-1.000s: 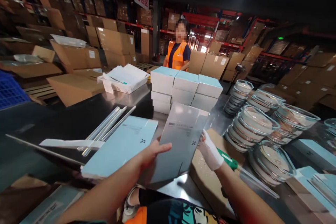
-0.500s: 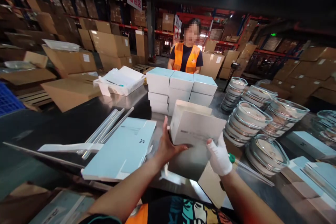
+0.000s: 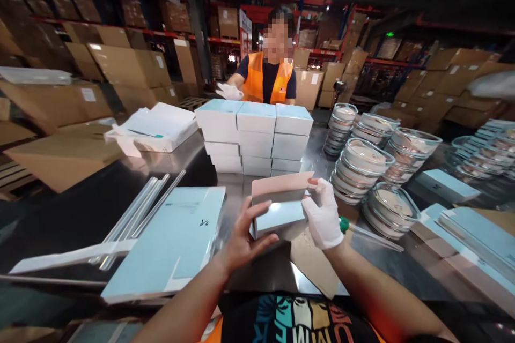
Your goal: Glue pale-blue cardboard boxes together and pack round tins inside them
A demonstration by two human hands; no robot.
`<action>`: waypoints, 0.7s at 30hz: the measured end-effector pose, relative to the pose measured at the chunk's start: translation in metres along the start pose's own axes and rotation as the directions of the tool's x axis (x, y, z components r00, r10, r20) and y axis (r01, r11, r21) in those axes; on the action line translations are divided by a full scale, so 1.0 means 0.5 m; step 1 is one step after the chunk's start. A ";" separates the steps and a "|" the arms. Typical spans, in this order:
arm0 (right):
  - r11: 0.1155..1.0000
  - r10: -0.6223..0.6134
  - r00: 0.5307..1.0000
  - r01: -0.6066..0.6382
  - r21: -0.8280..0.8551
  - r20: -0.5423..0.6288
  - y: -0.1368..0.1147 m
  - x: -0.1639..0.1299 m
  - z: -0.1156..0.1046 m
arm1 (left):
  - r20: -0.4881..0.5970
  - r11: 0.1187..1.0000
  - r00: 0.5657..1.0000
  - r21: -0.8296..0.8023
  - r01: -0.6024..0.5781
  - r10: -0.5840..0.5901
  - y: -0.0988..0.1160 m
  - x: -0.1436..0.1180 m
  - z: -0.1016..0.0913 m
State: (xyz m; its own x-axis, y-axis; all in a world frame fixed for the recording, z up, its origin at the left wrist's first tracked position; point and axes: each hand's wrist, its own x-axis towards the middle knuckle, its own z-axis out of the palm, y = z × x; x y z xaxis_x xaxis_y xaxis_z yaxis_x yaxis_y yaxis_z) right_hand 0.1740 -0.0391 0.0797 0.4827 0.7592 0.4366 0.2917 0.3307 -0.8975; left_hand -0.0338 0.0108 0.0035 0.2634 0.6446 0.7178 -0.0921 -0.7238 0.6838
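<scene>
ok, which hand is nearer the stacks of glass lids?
Right. The gloved right hand grips the right end of the small box, next to the glass lids. The bare left hand holds the box's left end, farther from them.

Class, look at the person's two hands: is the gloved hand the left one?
No: the white glove is on the right hand, while the bare left hand grips the other side of the light blue carton.

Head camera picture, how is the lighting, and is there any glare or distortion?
Head view: dim overall, shelving dark; glare on the steel table; wide-angle bending at the edges; the box between the left hand and gloved right hand is sharp.
</scene>
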 end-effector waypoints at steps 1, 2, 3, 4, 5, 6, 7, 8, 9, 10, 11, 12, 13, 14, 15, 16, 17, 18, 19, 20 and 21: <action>1.000 -0.001 1.000 0.001 -0.004 0.022 0.006 0.007 -0.016 | 0.001 0.997 1.000 0.065 -0.028 0.028 -0.004 -0.008 -0.004; 0.999 -0.009 0.999 0.011 -0.038 0.043 0.013 0.013 -0.038 | -0.036 0.991 0.998 0.123 -0.043 0.048 -0.006 -0.012 -0.008; 0.993 -0.021 0.998 0.028 -0.117 0.059 0.023 0.018 -0.064 | -0.096 0.987 0.994 0.160 -0.028 0.043 -0.006 -0.012 -0.014; 0.969 -0.025 0.997 0.043 -0.243 0.073 0.035 0.020 -0.092 | -0.174 0.984 0.985 0.176 0.012 0.020 -0.003 -0.009 -0.020; 0.913 -0.002 0.996 0.039 -0.407 0.090 0.049 0.018 -0.121 | -0.252 0.984 0.968 0.169 0.060 -0.016 0.002 -0.004 -0.026; 0.820 0.074 0.992 0.000 -0.572 0.105 0.064 0.011 -0.148 | -0.315 0.985 0.948 0.139 0.103 -0.055 0.007 0.004 -0.032; 0.705 0.192 0.976 -0.063 -0.707 0.104 0.081 0.001 -0.173 | -0.356 0.986 0.930 0.093 0.135 -0.094 0.014 0.012 -0.037; 0.589 0.326 0.942 -0.138 -0.796 0.078 0.098 -0.012 -0.194 | -0.379 0.987 0.916 0.042 0.157 -0.129 0.020 0.020 -0.041; 0.498 0.447 0.894 -0.213 -0.841 0.037 0.115 -0.026 -0.211 | -0.391 0.986 0.907 -0.003 0.169 -0.157 0.025 0.027 -0.044; 0.446 0.534 0.845 -0.284 -0.849 -0.003 0.130 -0.040 -0.225 | -0.393 0.983 0.902 -0.037 0.180 -0.180 0.030 0.033 -0.045; 0.432 0.582 0.812 -0.348 -0.832 -0.038 0.143 -0.052 -0.236 | -0.391 0.980 0.899 -0.057 0.188 -0.195 0.035 0.037 -0.045; 0.444 0.599 0.798 -0.398 -0.802 -0.065 0.153 -0.063 -0.243 | -0.387 0.978 0.899 -0.065 0.198 -0.207 0.039 0.040 -0.044; 0.469 0.600 0.795 -0.438 -0.767 -0.087 0.160 -0.073 -0.250 | -0.382 0.976 0.898 -0.067 0.207 -0.217 0.042 0.042 -0.043; 0.496 0.607 0.789 -0.474 -0.728 -0.101 0.164 -0.081 -0.254 | -0.379 0.974 0.898 -0.069 0.216 -0.226 0.044 0.043 -0.041; 0.520 0.615 0.782 -0.501 -0.692 -0.105 0.166 -0.088 -0.259 | -0.373 0.972 0.897 -0.073 0.225 -0.236 0.047 0.044 -0.040; 0.547 0.610 0.784 -0.520 -0.656 -0.114 0.165 -0.094 -0.262 | -0.365 0.968 0.896 -0.087 0.237 -0.252 0.048 0.045 -0.039; 0.584 0.577 0.804 -0.526 -0.618 -0.140 0.161 -0.100 -0.265 | -0.350 0.961 0.895 -0.112 0.254 -0.277 0.050 0.046 -0.038; 0.638 0.507 0.841 -0.514 -0.573 -0.190 0.155 -0.106 -0.267 | -0.332 0.951 0.892 -0.143 0.273 -0.306 0.051 0.048 -0.038; 0.712 0.400 0.879 -0.476 -0.516 -0.259 0.146 -0.111 -0.269 | -0.315 0.939 0.887 -0.177 0.293 -0.337 0.052 0.051 -0.036; 0.795 0.270 0.902 -0.406 -0.451 -0.336 0.133 -0.114 -0.270 | -0.297 0.926 0.882 -0.213 0.313 -0.366 0.053 0.054 -0.034; 0.868 0.155 0.906 -0.315 -0.384 -0.393 0.116 -0.115 -0.270 | -0.282 0.912 0.876 -0.245 0.328 -0.390 0.055 0.057 -0.031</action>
State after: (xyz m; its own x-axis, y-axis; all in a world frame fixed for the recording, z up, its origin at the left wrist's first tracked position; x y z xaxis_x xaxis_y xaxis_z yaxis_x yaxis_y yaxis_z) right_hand 0.2749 -0.1392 0.0109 0.8072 0.5194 0.2805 0.4181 -0.1675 -0.8928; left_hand -0.0438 0.0133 0.0446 -0.0042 0.9169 0.3991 -0.2332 -0.3890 0.8912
